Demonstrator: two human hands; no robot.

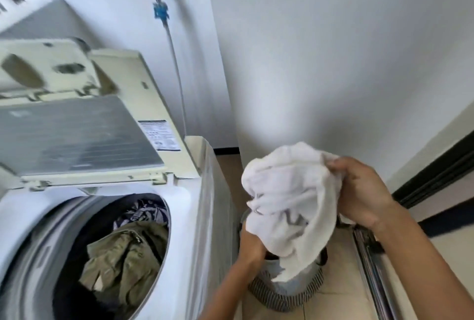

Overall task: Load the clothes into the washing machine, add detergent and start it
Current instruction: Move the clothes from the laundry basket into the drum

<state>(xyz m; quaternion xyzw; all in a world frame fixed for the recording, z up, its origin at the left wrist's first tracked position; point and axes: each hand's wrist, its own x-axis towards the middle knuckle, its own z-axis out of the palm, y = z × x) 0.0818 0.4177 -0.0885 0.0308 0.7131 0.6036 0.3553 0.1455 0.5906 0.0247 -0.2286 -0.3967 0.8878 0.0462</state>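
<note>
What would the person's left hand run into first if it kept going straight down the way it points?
Probably the laundry inside the striped fabric basket: the left hand already reaches into its mouth beneath the white towel, though depth there is hidden.

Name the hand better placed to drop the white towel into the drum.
Right hand: it grips the white towel at the top, while the left hand is low at the basket, mostly hidden.

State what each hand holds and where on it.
The right hand grips the white towel by its upper right edge. The left hand is under the towel above the basket; what it holds cannot be told.
</note>
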